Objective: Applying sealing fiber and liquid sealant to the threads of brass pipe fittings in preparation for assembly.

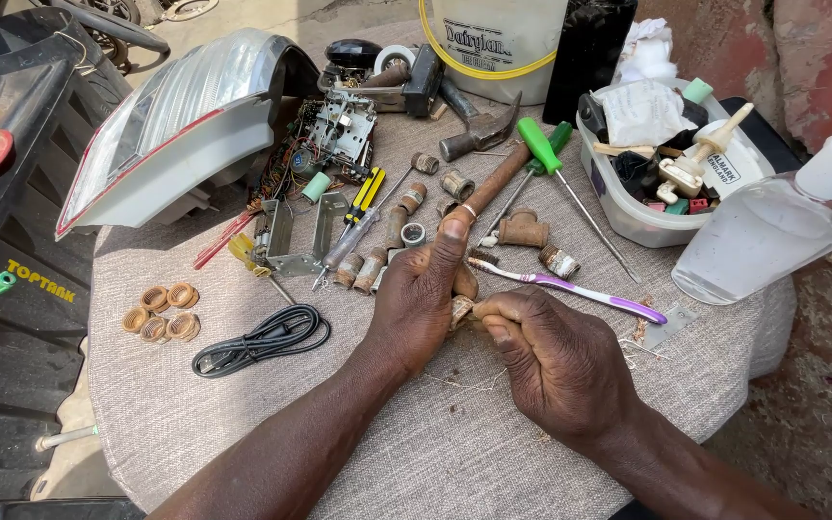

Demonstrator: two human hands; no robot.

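Note:
My left hand (418,299) and my right hand (556,361) meet over the grey cloth-covered table (435,453), both closed on a small rusty cylindrical part (460,310) held between them. The left index finger stretches forward toward the wooden handle of a hammer (493,178). A purple and white toothbrush (570,287) lies just beyond my right hand. Several rusty pipe fittings (522,231) are scattered right ahead of the hands.
Screwdrivers with green (543,149) and yellow-black (364,193) handles, a circuit board (334,130), a coiled black cable (262,339), copper coil rings (161,311), a car tail lamp (175,125), a white tub of parts (647,193), a clear bottle (772,231) and a white bucket (498,39).

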